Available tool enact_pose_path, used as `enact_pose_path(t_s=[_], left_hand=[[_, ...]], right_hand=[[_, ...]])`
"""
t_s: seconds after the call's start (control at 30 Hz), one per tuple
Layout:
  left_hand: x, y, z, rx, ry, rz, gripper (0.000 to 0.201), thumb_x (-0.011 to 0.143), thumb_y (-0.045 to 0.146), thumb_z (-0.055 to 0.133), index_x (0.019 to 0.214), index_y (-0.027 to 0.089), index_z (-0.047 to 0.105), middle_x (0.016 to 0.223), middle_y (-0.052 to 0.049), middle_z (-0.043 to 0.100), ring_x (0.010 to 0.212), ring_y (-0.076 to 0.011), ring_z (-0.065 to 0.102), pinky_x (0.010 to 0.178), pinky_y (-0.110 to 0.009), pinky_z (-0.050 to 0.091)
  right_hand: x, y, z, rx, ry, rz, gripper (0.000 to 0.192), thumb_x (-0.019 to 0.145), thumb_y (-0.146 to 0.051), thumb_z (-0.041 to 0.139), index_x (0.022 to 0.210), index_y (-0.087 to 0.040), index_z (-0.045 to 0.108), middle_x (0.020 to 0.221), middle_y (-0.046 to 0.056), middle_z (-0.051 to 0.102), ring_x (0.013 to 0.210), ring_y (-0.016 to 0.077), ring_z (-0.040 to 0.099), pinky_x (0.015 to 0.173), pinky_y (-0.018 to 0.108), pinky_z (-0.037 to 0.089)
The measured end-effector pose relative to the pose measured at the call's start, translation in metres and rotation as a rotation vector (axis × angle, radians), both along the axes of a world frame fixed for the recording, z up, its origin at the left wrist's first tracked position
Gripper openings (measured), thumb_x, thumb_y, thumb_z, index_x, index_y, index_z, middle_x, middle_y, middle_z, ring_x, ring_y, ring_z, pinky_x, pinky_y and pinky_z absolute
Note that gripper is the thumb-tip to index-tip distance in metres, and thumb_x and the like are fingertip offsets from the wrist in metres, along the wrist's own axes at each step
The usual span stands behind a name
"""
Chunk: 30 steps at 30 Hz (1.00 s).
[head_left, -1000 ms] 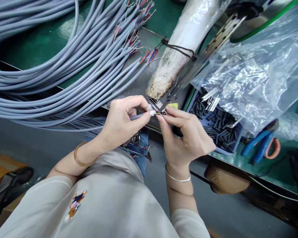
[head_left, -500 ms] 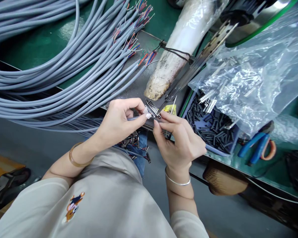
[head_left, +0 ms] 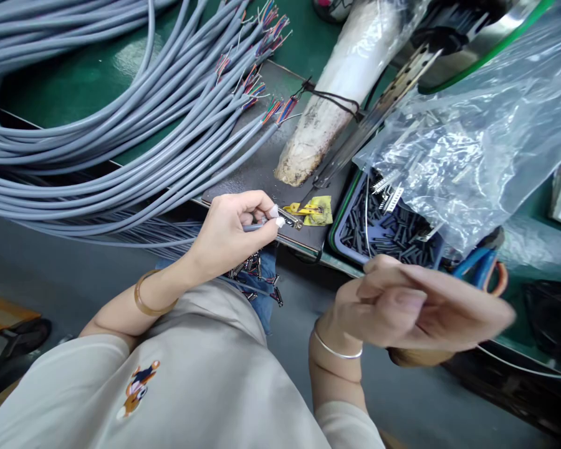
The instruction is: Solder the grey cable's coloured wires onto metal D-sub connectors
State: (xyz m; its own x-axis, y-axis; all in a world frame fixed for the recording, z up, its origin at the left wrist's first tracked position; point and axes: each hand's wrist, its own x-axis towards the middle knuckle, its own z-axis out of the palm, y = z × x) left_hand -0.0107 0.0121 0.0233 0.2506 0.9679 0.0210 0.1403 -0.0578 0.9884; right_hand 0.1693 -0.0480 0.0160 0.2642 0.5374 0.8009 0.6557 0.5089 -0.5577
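The left hand [head_left: 231, 234] pinches a grey cable [head_left: 255, 227] and small connector [head_left: 290, 218] at the desk's near edge; keep that pinch steady. The right hand [head_left: 416, 308], blurred and well apart, seems to hold a thin wire [head_left: 366, 215]; I cannot tell how firmly.

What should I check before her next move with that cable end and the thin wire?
1. Left hand pinches cable end: ok.
2. Connector at the left fingertips, on the plate: ok.
3. Right hand grip on thin wire: cannot tell, blurred.
4. Wire runs up over the tray of black sleeves: ok.
5. Pliers partly hidden behind the right hand: ok.
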Motion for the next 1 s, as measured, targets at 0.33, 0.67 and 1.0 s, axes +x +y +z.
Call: enact_pose_path(t_s=[0.33,0.67,1.0], left_hand=[[0.005,0.002,-0.001,0.011,0.003,0.037,0.004,0.079,0.015,0.068,0.076,0.014,0.066,0.065,0.002,0.059,0.052,-0.0042,0.039,0.048,-0.020,0.031],[0.005,0.003,0.002,0.216,0.119,0.076,0.008,0.086,0.015,0.066,0.079,0.018,0.065,0.068,0.001,0.061,0.059,-0.0085,0.047,0.051,-0.025,0.033],[-0.001,0.000,-0.006,0.273,0.136,0.000,0.008,0.087,0.013,0.067,0.080,0.016,0.068,0.075,0.001,0.069,0.057,-0.0069,0.048,0.053,-0.024,0.035]], right_hand=[[-0.011,0.011,-0.014,-0.252,-0.263,0.075,0.019,0.086,-0.009,0.075,0.098,-0.022,0.068,0.101,0.001,0.080,0.093,0.0170,0.079,0.080,0.029,0.065],[-0.017,0.023,-0.006,-0.243,-0.298,0.046,0.012,0.088,-0.012,0.072,0.092,-0.023,0.070,0.101,0.003,0.080,0.092,0.0186,0.078,0.083,0.033,0.065],[-0.010,0.016,-0.012,-0.216,-0.442,0.062,0.018,0.085,-0.010,0.074,0.088,-0.022,0.062,0.103,0.004,0.081,0.088,0.0157,0.079,0.078,0.027,0.064]])
